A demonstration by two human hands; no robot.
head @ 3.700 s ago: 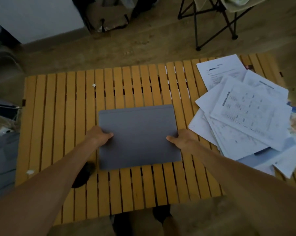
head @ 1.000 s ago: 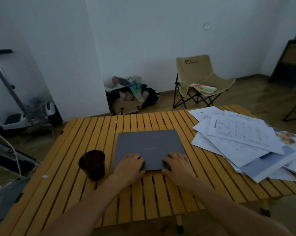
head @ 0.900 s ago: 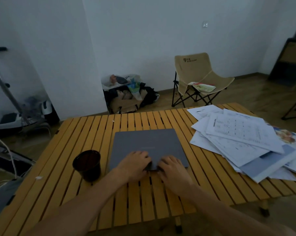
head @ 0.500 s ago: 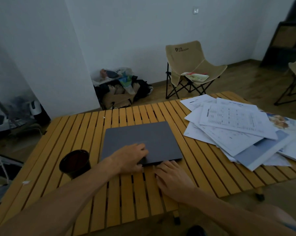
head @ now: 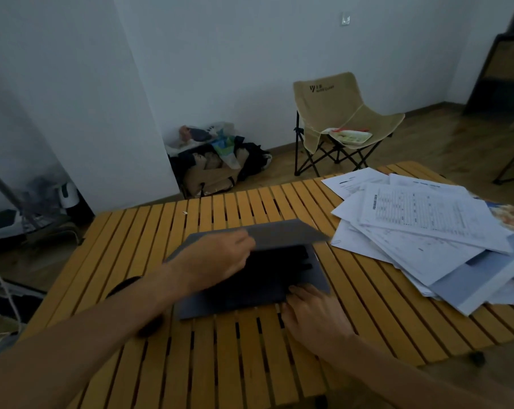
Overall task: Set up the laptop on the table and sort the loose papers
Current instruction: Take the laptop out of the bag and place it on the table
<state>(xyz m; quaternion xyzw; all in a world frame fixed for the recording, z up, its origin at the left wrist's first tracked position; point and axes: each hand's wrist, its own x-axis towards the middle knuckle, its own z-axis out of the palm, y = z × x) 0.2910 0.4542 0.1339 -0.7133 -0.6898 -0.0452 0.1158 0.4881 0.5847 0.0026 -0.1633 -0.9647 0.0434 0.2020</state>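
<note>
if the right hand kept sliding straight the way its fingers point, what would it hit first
The right hand points up and away across the laptop base it rests on, so its fingers would probably meet the half-raised lid first, though depth is unclear.

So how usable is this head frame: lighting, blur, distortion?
Head view: dim and flat, with no glare or hard shadows; the left hand and the laptop lid edge are smeared by motion, the right hand is sharper; print on the papers is too soft to read; wide-angle bending curves the table slats and wall edges; the dark cup is mostly hidden behind the left forearm.
</note>
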